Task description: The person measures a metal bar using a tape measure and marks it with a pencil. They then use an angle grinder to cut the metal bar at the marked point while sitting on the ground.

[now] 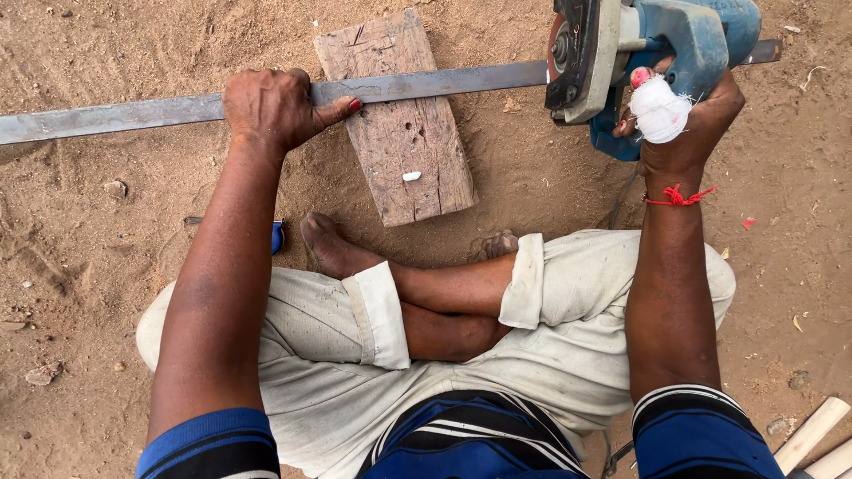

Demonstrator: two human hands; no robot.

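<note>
While the person sits cross-legged on the sand, the left hand (pixel 277 108) grips a long flat metal bar (pixel 426 85) lying across a wooden block (pixel 404 142). The right hand (pixel 688 124), with a bandaged finger, clasps a blue angle grinder (pixel 639 53) at the bar.

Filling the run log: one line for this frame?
left hand: pressing flat steel bar onto wooden block | right hand: gripping blue angle grinder, bandaged thumb | sand
</note>
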